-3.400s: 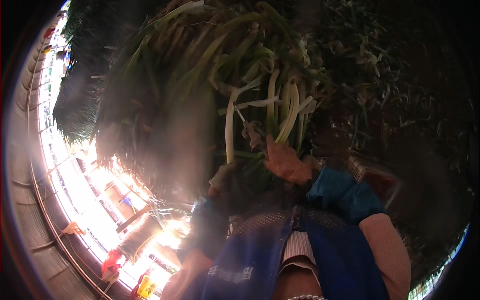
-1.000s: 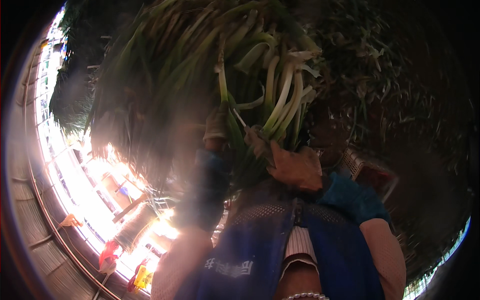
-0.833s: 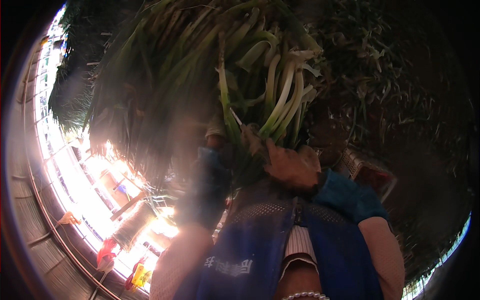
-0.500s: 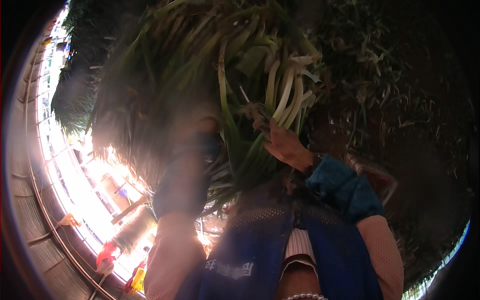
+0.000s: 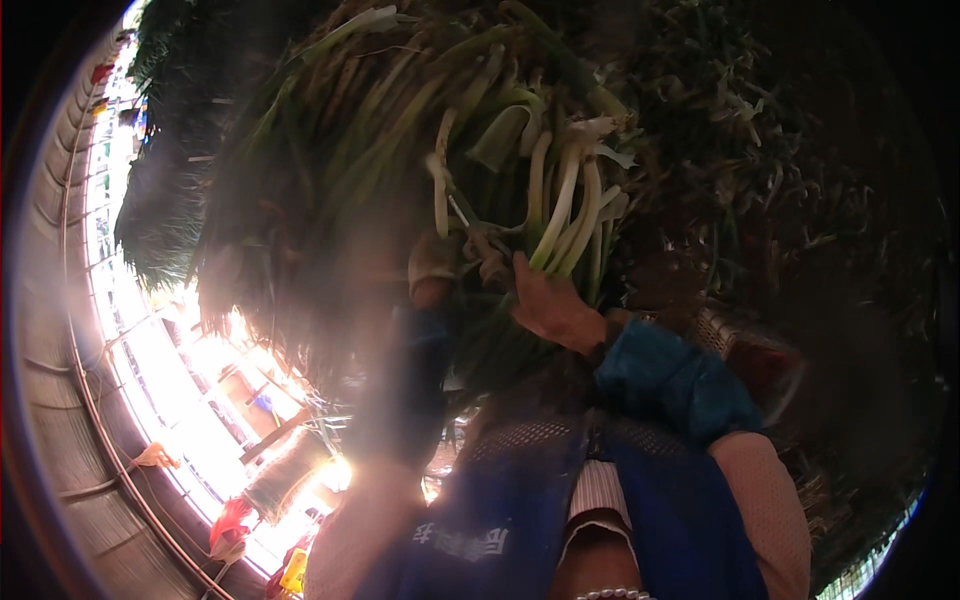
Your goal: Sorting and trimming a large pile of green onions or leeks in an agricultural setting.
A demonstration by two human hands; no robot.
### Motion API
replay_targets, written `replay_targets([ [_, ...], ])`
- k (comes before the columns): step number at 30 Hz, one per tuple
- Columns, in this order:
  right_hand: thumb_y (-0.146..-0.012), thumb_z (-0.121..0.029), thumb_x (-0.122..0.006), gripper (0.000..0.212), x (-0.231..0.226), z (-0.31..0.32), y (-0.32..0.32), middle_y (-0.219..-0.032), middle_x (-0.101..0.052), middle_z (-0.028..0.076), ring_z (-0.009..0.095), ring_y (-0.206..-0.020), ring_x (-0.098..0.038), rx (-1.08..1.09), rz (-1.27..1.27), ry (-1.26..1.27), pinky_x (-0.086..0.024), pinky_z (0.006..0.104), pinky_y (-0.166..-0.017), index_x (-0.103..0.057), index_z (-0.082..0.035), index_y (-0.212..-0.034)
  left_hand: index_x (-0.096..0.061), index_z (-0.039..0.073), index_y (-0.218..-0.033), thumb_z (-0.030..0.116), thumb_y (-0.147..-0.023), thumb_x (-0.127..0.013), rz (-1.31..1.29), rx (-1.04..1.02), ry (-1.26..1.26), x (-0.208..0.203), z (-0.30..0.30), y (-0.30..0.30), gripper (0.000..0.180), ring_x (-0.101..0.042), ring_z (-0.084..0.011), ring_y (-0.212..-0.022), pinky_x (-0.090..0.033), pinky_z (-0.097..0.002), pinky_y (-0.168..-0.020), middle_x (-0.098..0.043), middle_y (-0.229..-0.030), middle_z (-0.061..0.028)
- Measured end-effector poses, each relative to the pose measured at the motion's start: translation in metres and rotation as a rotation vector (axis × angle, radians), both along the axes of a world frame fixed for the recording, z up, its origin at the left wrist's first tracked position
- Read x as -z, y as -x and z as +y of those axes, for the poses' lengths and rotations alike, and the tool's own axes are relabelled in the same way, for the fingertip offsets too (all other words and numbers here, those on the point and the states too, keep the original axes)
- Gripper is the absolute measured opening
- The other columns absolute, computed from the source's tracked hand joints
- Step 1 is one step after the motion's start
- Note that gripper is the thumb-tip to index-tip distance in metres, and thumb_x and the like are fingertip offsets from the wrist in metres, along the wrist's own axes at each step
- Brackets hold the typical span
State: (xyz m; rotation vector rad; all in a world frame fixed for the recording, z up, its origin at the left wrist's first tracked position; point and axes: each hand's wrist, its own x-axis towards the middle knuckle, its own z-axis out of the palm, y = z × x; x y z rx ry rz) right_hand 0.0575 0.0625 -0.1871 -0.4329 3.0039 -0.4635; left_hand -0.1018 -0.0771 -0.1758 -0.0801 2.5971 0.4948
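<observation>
Long spring onions with pale stalks (image 5: pixel 565 195) and green leaves lie bunched before me. My right hand (image 5: pixel 560 308) is closed around the lower part of these stalks, its thumb side toward the middle of the bunch. My left hand (image 5: pixel 432 278) is beside it on the left, dark and hazy. Its fingers do not show well enough to tell if they grip anything. Between the hands sits a small brownish, twisted thing (image 5: pixel 487 250) with a thin light tip; its kind is unclear. A single bent pale stalk (image 5: pixel 440 185) rises just above my left hand.
A large heap of green leaves (image 5: pixel 280 210) spreads at the left. Loose stalks and trimmings (image 5: pixel 750 120) cover the dark ground at right. A crate-like container (image 5: pixel 740 345) stands by my right sleeve. A wire fence (image 5: pixel 95 240) curves along the bright left side, near a roll of twine (image 5: pixel 290 475).
My right hand has shifted slightly left. My left hand has come right and lower, showing more clearly. The brownish thing has moved left and down, and the bent stalk's lower end has lifted.
</observation>
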Motion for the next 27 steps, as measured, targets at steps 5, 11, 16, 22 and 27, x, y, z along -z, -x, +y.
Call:
replay_targets([
  [5, -0.076, -0.02, -0.056, 0.051, -0.022, 0.002, 0.011, -0.104, -0.049, 0.028, 0.03, -0.073, -0.057, 0.087, -0.264, 0.213, -0.05, 0.039, -0.06, -0.045, 0.015, -0.111, -0.058, -0.004, -0.092, 0.026, -0.076, -0.058, -0.048, -0.082, -0.129, 0.003, -0.036, -0.026, 0.034, -0.062, -0.028, -0.074, -0.048, -0.0361, -0.061, -0.063, -0.079, -0.0187],
  [11, -0.077, -0.019, -0.055, 0.054, -0.002, -0.013, -0.001, -0.099, -0.052, 0.027, 0.032, -0.071, -0.058, 0.064, -0.073, 0.183, -0.048, 0.0419, -0.052, -0.039, 0.013, -0.117, -0.059, 0.0, -0.092, 0.031, -0.076, -0.059, -0.268, -0.274, -0.28, 0.002, -0.041, -0.055, 0.035, -0.061, -0.0346, -0.077, -0.046, -0.0401, -0.063, -0.061, -0.08, -0.0222],
  [16, -0.076, -0.021, -0.055, 0.063, -0.029, 0.013, 0.052, -0.092, -0.055, 0.026, 0.035, -0.076, -0.059, 0.345, -0.539, 0.385, -0.048, 0.0445, -0.056, -0.031, 0.013, -0.123, -0.056, 0.004, -0.1, 0.026, -0.079, -0.057, -0.03, -0.041, -0.275, -0.007, -0.022, -0.071, 0.031, -0.061, -0.033, -0.075, -0.046, -0.0374, -0.058, -0.061, -0.081, -0.0203],
  [22, -0.076, -0.023, -0.054, 0.069, -0.033, 0.036, 0.04, -0.091, -0.057, 0.023, 0.038, -0.08, -0.057, 0.435, -0.479, 0.495, -0.046, 0.0445, -0.069, -0.023, 0.013, -0.126, -0.049, 0.01, -0.11, 0.035, -0.081, -0.052, 0.176, 0.549, 0.2, -0.007, 0.04, -0.045, 0.039, -0.061, -0.0346, -0.079, -0.047, -0.0445, -0.066, -0.061, -0.082, -0.021],
  [27, -0.077, -0.024, -0.054, 0.065, -0.034, 0.059, 0.023, -0.09, -0.057, 0.023, 0.039, -0.08, -0.056, 0.636, -0.578, 0.482, -0.046, 0.0452, -0.069, -0.026, 0.011, -0.123, -0.046, 0.008, -0.11, 0.041, -0.08, -0.049, -0.089, 0.086, 0.026, 0.005, 0.074, -0.056, 0.046, -0.058, -0.0402, -0.084, -0.045, -0.0469, -0.07, -0.06, -0.086, -0.0241],
])
